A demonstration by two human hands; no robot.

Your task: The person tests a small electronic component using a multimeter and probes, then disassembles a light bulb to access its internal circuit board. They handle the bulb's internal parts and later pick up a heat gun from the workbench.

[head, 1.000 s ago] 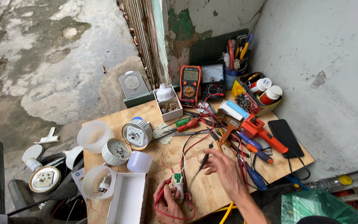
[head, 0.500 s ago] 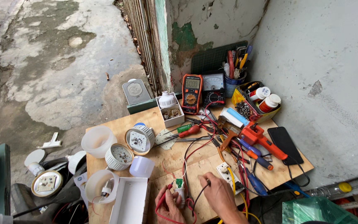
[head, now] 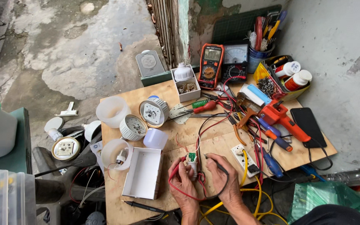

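We are pinching a small green circuit board [head: 192, 157] with our left hand [head: 183, 180], fingers closed around it and a red probe [head: 176, 166], while our right hand [head: 223, 177] is gripping what looks like a black probe [head: 214, 163] just beside it. It is seeming light and fragile, best held by its edges. Beyond our hands, the plywood bench [head: 296, 152] is standing cluttered against a grey wall [head: 338, 37].
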